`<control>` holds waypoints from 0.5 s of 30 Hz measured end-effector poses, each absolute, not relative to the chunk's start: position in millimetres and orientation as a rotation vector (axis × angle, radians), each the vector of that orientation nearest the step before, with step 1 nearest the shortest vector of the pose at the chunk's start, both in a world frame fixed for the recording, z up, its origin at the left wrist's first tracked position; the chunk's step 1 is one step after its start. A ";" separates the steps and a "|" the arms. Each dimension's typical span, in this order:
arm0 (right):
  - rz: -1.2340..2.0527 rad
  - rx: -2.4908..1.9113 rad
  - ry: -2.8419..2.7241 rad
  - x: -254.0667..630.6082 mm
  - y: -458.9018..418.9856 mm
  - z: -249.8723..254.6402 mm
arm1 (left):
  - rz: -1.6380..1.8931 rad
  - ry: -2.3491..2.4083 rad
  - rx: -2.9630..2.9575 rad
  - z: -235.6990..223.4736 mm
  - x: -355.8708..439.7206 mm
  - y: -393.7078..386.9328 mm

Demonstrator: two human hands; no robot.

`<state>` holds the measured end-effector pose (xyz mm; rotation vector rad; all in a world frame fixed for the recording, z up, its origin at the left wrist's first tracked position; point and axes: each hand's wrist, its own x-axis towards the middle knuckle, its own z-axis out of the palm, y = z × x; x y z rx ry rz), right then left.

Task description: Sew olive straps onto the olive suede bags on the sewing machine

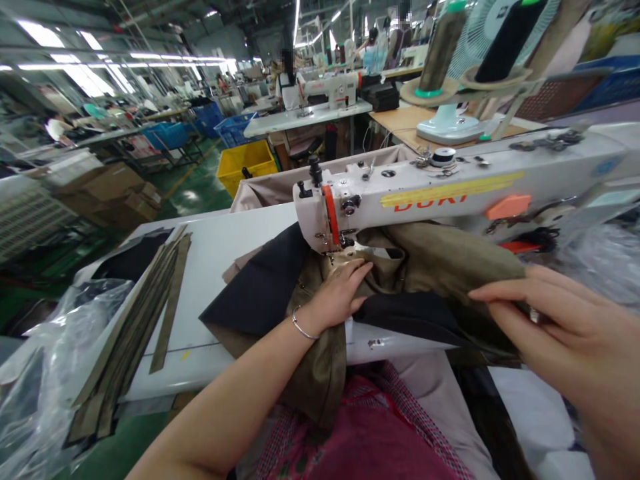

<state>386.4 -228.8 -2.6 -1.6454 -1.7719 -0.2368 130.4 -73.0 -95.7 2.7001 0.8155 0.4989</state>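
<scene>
Left hand (334,297) open, laid on the brown cloth (450,250) by the head of the sewing machine (370,193), seemingly steadying it | right hand (560,327) pinching the cloth's right side, likely supporting its weight | cloth under the machine head, draping over the table (220,233) edge | strips (171,300) at left, presumably for easy reach

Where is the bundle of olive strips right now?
In the head view, the bundle of olive strips lies at left on the white tabletop, its near ends past the edge, between the clear plastic and the left hand.
</scene>
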 end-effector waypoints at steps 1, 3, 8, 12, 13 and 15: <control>-0.280 -1.661 -1.761 383.7 -240.6 -7.4 | 0.472 0.826 2.761 -96.1 133.2 -72.2; -0.291 -1.691 -1.703 376.8 -258.7 -24.7 | 0.401 0.881 2.879 -96.9 140.9 -70.9; 0.019 -1.772 -1.722 359.0 -280.2 -70.3 | 0.391 1.165 2.959 -99.3 168.5 -73.3; 0.085 -1.790 -1.841 358.5 -291.9 -76.0 | 0.449 1.352 2.881 -105.9 190.2 -75.1; 0.057 -1.772 -1.845 360.8 -294.2 -74.1 | 0.465 1.372 2.863 -108.1 194.0 -74.4; 0.077 -1.764 -1.876 367.1 -296.1 -66.5 | 0.497 1.379 2.833 -112.1 198.5 -72.3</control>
